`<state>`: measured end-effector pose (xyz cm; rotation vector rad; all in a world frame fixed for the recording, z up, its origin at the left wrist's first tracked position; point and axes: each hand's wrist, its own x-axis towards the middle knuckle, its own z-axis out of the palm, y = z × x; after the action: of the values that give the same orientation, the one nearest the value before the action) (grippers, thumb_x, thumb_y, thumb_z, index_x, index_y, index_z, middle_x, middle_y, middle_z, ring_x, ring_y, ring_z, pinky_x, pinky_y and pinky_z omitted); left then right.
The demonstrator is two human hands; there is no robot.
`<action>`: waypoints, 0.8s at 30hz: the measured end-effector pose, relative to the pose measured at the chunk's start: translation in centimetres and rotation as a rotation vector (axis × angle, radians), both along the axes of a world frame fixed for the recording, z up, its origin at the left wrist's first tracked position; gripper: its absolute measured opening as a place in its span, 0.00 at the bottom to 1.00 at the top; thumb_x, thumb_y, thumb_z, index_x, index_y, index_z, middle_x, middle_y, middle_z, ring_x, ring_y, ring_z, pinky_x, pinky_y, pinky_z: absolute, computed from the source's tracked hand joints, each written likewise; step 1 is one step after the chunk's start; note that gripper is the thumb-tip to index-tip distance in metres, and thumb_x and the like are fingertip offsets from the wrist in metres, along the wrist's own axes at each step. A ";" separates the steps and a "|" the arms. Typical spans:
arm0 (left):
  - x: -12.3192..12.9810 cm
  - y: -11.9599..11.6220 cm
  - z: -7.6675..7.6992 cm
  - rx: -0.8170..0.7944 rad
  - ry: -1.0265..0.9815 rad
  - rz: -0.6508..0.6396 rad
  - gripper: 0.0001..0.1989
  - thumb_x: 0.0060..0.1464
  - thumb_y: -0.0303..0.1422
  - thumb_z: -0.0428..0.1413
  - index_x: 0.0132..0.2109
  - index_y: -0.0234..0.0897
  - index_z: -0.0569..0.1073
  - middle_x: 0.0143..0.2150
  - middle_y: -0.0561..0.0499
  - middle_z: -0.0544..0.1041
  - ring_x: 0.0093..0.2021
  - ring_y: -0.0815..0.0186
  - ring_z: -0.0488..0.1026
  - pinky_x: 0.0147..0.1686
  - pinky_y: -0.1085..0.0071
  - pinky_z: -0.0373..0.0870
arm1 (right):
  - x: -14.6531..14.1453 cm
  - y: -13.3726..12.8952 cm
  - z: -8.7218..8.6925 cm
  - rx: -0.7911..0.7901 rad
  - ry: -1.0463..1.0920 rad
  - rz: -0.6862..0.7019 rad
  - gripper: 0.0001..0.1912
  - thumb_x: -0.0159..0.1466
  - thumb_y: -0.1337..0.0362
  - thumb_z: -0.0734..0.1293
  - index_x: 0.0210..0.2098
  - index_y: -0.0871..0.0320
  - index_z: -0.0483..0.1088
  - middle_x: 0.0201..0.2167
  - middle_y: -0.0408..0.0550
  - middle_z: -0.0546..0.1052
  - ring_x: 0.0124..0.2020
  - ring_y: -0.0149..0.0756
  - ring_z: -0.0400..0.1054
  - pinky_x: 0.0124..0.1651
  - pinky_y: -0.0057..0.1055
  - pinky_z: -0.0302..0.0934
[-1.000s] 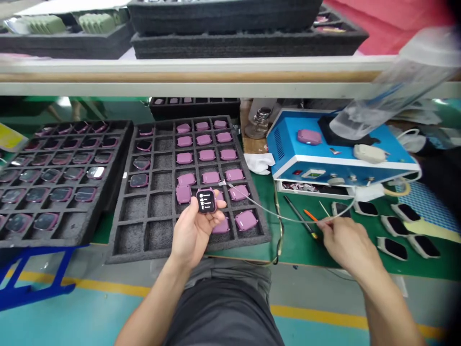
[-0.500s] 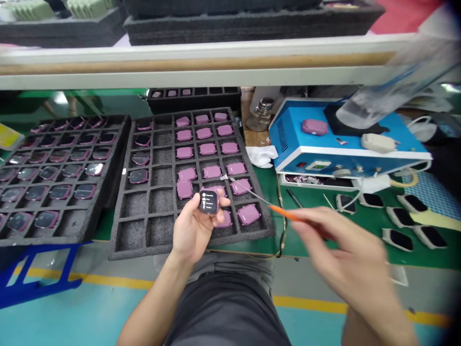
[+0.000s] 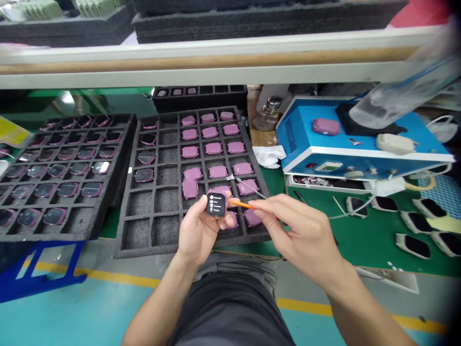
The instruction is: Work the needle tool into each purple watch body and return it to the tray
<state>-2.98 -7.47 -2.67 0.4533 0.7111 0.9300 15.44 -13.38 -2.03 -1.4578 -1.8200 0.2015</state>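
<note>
Between the thumb and fingers of my left hand (image 3: 199,233) is a purple smartwatch (image 3: 216,204), its lit screen facing up and showing a list of icons. My right hand (image 3: 300,233) pinches a thin orange stick (image 3: 242,204). The stick's tip is at the watch's right side; whether it touches cannot be made out. Under both hands lies a grey foam tray (image 3: 139,240) with purple watches (image 3: 190,189) face down in several compartments. A slim metal rod (image 3: 252,188) rests over the tray, partly hidden behind my right hand.
Another foam tray (image 3: 81,233) of purple watches stands at left. On the right are a blue machine (image 3: 306,127) with a purple watch (image 3: 326,126) on top, a glass bottle (image 3: 267,115) and several pale watches (image 3: 413,245). A shelf edge (image 3: 216,77) crosses above.
My right hand has moved left with the orange stick, bringing its tip up to the watch. The left hand still holds the watch. The view has shifted slightly.
</note>
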 end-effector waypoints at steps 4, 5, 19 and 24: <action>0.0 0.0 -0.1 -0.001 -0.019 0.012 0.20 0.68 0.35 0.50 0.40 0.30 0.85 0.34 0.41 0.85 0.26 0.67 0.76 0.28 0.74 0.70 | 0.0 0.2 0.0 0.007 -0.006 0.017 0.12 0.72 0.70 0.65 0.49 0.54 0.78 0.35 0.47 0.82 0.34 0.36 0.76 0.36 0.33 0.69; 0.0 0.0 -0.1 -0.002 -0.018 0.014 0.20 0.68 0.35 0.50 0.40 0.30 0.85 0.32 0.42 0.84 0.25 0.67 0.76 0.28 0.74 0.70 | 0.1 0.2 -0.1 0.006 -0.005 0.021 0.12 0.72 0.70 0.65 0.49 0.54 0.78 0.36 0.47 0.82 0.34 0.36 0.76 0.37 0.33 0.69; -0.1 -0.1 -0.2 0.027 -0.041 0.014 0.18 0.67 0.35 0.53 0.40 0.31 0.86 0.33 0.43 0.84 0.26 0.67 0.78 0.28 0.76 0.71 | 0.2 0.5 0.0 0.026 -0.053 0.029 0.11 0.72 0.70 0.65 0.49 0.55 0.79 0.35 0.47 0.82 0.34 0.35 0.76 0.36 0.32 0.68; 0.0 -0.1 -0.4 0.071 -0.043 0.014 0.13 0.62 0.37 0.60 0.41 0.31 0.86 0.35 0.43 0.85 0.27 0.68 0.78 0.27 0.77 0.69 | 0.7 0.5 -0.1 0.040 -0.083 0.043 0.13 0.72 0.71 0.64 0.49 0.56 0.79 0.36 0.47 0.82 0.35 0.35 0.76 0.35 0.31 0.67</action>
<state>-2.98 -7.56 -3.07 0.4903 0.6448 0.9778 16.14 -12.86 -2.12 -1.4195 -1.9119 0.1273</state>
